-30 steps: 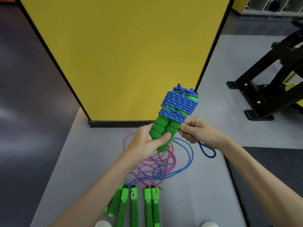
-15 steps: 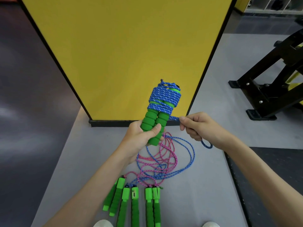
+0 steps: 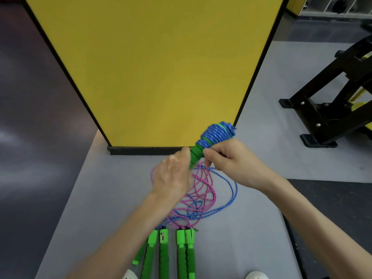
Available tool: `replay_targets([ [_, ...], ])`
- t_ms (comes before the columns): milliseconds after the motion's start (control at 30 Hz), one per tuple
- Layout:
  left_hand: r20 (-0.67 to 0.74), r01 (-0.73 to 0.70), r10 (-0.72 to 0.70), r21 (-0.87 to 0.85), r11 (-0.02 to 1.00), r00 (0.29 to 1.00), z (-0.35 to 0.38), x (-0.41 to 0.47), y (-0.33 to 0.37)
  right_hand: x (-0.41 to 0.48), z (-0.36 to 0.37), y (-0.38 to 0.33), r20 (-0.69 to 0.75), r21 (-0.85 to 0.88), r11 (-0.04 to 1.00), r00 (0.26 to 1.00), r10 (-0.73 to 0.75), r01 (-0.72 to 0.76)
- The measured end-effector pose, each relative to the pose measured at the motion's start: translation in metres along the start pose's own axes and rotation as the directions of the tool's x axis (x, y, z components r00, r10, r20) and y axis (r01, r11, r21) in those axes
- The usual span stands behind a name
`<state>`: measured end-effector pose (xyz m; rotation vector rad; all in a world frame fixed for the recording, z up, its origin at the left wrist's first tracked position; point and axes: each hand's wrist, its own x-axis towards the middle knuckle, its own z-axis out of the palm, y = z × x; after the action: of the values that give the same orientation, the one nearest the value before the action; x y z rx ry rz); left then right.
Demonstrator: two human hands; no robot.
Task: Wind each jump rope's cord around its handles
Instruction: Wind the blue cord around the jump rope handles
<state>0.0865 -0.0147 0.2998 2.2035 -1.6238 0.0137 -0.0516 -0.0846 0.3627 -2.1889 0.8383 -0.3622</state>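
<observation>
Two green handles (image 3: pixel 196 155), bound together by blue cord (image 3: pixel 216 135), are held above the grey mat (image 3: pixel 112 198). The left hand (image 3: pixel 173 174) grips their lower end; the right hand (image 3: pixel 229 160) pinches the cord beside them. Four or five more green handles (image 3: pixel 171 256) lie below, their pink cord (image 3: pixel 201 190) and blue cord tangled. No writing is readable.

Wound jump rope (image 3: pixel 213 140) held above loose cords (image 3: pixel 199 196).
Spare handles (image 3: pixel 173 252) lie nearest; an upright panel (image 3: pixel 153 67) stands behind.
</observation>
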Motion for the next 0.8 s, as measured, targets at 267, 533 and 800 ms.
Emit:
replay_targets([
  [267, -0.082, -0.148, 0.157, 0.109, 0.983, 0.984, 0.024, -0.014, 0.005, 0.005, 0.017, 0.012, -0.127, -0.04, 0.987, 0.98, 0.15, -0.156],
  [533, 0.169, 0.039, 0.02, -0.335, 0.941, 0.985, 0.013, -0.018, 0.016, 0.004, 0.026, 0.011, -0.266, -0.039, 0.989, 0.956, 0.126, -0.142],
  [800, 0.262, 0.35, -0.231, -0.682, 0.642, 0.937, 0.005, 0.004, 0.004, 0.002, 0.025, 0.017, -0.278, -0.033, 0.997, 0.959, 0.052, -0.064],
])
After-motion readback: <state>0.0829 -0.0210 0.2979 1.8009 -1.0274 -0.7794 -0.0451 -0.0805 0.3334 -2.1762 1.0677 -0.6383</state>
